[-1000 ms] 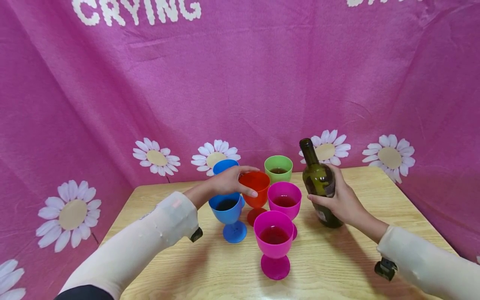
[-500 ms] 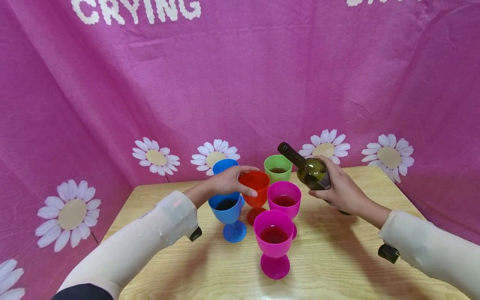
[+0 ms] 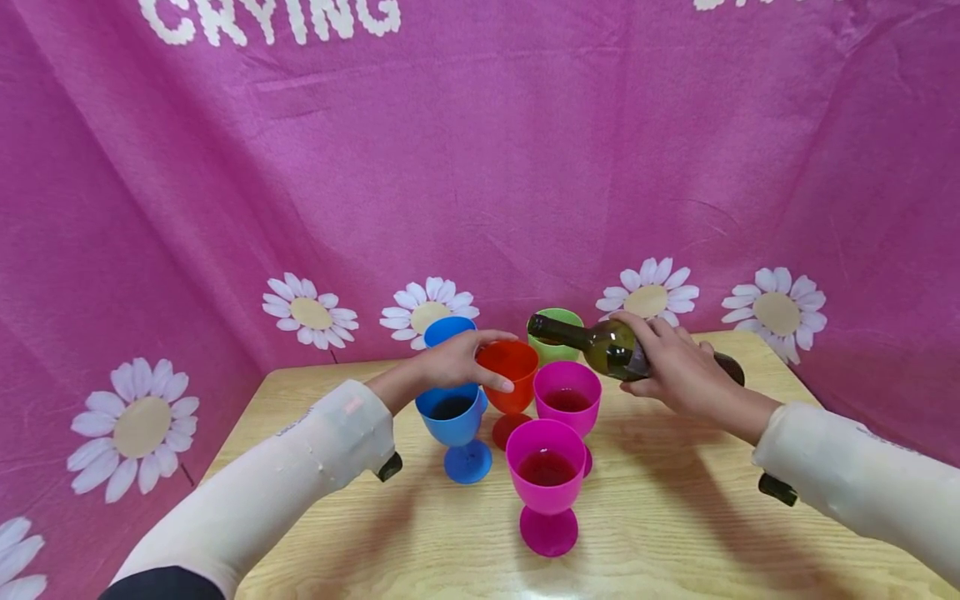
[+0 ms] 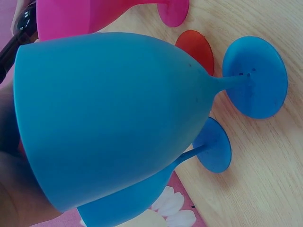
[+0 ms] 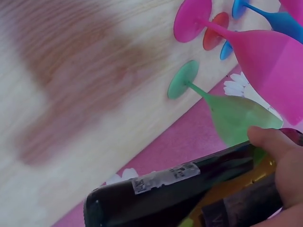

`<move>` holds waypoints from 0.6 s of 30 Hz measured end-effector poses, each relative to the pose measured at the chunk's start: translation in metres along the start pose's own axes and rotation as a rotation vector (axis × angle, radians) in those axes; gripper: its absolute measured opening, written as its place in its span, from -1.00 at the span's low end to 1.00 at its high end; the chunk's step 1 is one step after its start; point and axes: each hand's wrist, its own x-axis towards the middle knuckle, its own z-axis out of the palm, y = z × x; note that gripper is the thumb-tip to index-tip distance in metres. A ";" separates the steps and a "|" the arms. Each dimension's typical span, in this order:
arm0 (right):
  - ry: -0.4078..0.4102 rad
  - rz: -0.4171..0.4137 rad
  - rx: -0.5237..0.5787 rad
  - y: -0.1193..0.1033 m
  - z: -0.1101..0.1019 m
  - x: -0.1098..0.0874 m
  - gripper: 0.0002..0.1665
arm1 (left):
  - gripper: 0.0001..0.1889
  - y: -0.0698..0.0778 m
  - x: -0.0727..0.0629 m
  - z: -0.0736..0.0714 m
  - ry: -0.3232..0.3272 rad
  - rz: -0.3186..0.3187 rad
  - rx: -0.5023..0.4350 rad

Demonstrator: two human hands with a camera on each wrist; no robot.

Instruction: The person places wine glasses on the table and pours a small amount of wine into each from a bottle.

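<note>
Step in hand, as I read it: lining up a pour into the orange-red plastic goblet (image 3: 523, 382), mid-frame in the head view, foot on the light wood-grain table (image 3: 645, 533).

Left hand (image 3: 453, 362): grips the goblet at its rim, thumb on the near side, fingers over the far side.

Right hand (image 3: 678, 371): wrapped round the body of the dark green glass bottle (image 3: 611, 348), right of centre. Bottle lies well over, mouth pointing left, near the goblet's upper right edge in frame. Can't tell if the mouth is over the bowl or behind it. No stream visible. Can't read the level in the red bowl either.

Neck crosses in front of the light green plastic goblet (image 3: 557, 353). Dark red liquid shows in the two magenta plastic goblets, back (image 3: 581, 423) and front (image 3: 547, 502), centre to lower centre; dark liquid in the front blue plastic goblet (image 3: 452, 429), left of centre. Rear blue plastic goblet (image 3: 448, 331) sits behind; contents hidden.

Next move probably calls for: mouth further left and over the red rim, then a slow tip, left hand steadying. Main risk: a dribble landing between the red and green bowls.
</note>
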 end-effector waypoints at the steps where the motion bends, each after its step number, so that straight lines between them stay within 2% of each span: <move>1: -0.007 -0.001 -0.013 -0.001 -0.001 0.000 0.19 | -0.19 0.000 0.000 0.000 0.001 0.000 0.001; 18: -0.018 -0.067 -0.216 -0.008 -0.010 0.005 0.17 | -0.21 0.000 0.000 0.000 -0.013 0.014 -0.002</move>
